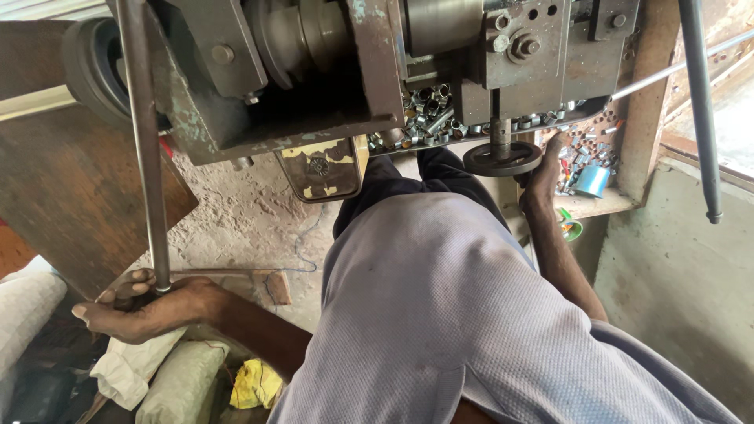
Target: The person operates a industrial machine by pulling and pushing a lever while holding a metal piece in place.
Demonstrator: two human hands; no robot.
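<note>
Left hand [145, 310], at seven o'clock, is gripping the long steel lever [145, 141], fingers curled around it. Right hand [543, 169], at two o'clock, is touching the handwheel [503, 159]; finger state unclear. Many finished metal sleeves [428, 110] are filling the tray.

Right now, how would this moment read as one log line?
left hand: gripping long grey steel rod | right hand: on round dark metal handwheel | tray of small metal sleeves above

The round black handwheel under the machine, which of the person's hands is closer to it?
Right. The right hand reaches up beside the handwheel, touching its edge. The left hand is far off, gripping the long metal rod.
</note>
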